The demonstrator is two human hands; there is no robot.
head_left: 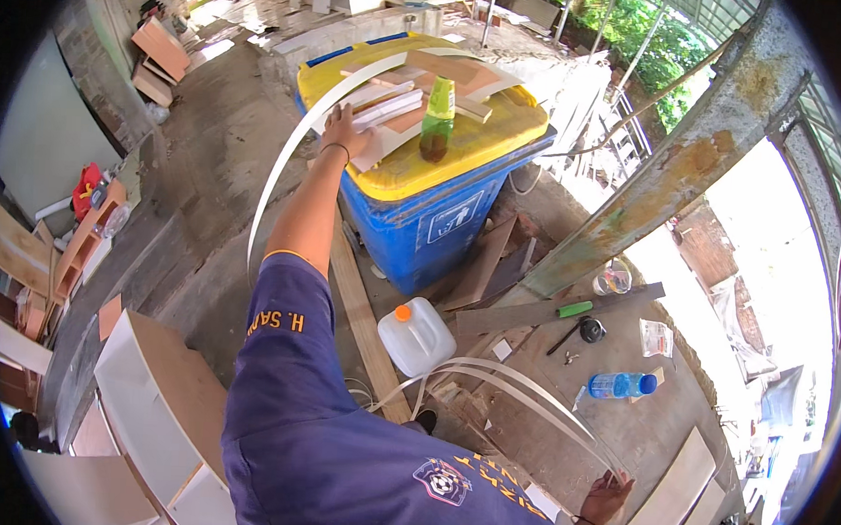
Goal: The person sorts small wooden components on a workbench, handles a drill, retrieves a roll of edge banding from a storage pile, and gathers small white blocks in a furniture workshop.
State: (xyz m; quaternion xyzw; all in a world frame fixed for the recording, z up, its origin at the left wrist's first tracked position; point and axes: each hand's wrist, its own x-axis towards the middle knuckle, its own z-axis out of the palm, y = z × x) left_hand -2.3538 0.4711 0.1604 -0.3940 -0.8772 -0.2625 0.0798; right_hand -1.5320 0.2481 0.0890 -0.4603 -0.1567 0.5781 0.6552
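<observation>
My left hand reaches out to a pile of board offcuts on the yellow lid of a blue wheeled bin. Its fingers are stretched out and rest beside stacked white strips. A long white edging strip arches past this hand and over the pile. Low on the right, my right hand is closed around the end of thin, flexible white edging strips, which bend up and back toward the middle. A green bottle with dark liquid stands upright on the lid.
A translucent jug with an orange cap stands below the bin. Rightward are a blue bottle, a black tape measure and a green-handled tool. A rusty post slants upward. White panels stand on the left.
</observation>
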